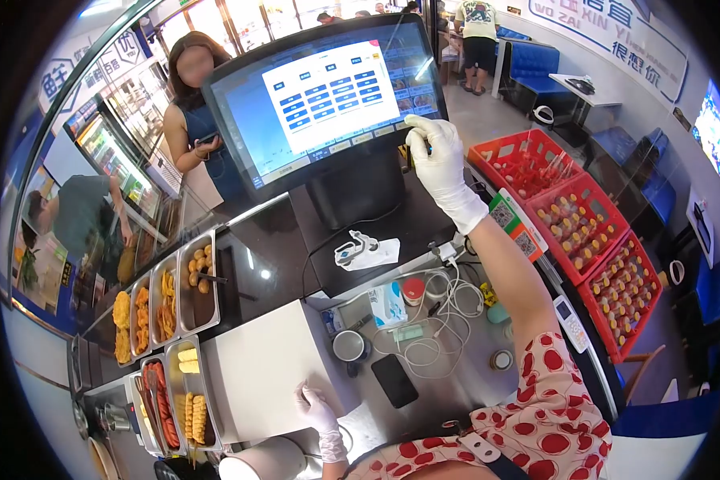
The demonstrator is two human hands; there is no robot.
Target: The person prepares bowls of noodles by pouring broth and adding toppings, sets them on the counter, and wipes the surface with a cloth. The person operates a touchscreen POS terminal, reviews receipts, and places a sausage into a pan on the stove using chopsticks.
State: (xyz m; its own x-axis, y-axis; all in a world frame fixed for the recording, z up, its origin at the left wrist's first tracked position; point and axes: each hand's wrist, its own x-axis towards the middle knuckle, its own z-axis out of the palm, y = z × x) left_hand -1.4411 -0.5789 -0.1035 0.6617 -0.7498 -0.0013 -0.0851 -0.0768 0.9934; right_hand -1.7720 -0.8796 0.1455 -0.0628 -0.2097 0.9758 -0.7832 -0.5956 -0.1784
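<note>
Reaching to lower right corner of monitor (328,100), top centre; right hand (438,160) curled, contact cannot be told. Left hand (318,404) loosely curled near pale panel (264,360), grip unclear. Person (190,132) partly hidden by monitor; phone (394,382) flanked by tangled cables (450,320).

The black counter (256,240) carries the monitor (352,192) and, in front of its base, a white wipe (376,254). Steel trays (196,316) of food sit side by side at its left. Nearer, the grey worktop (448,396) holds a phone (395,381), lying flat, with a mug (350,346) just beside it, a blue-white packet (388,306), tangled white cables (454,320) and a small jar (502,360) at the right
</note>
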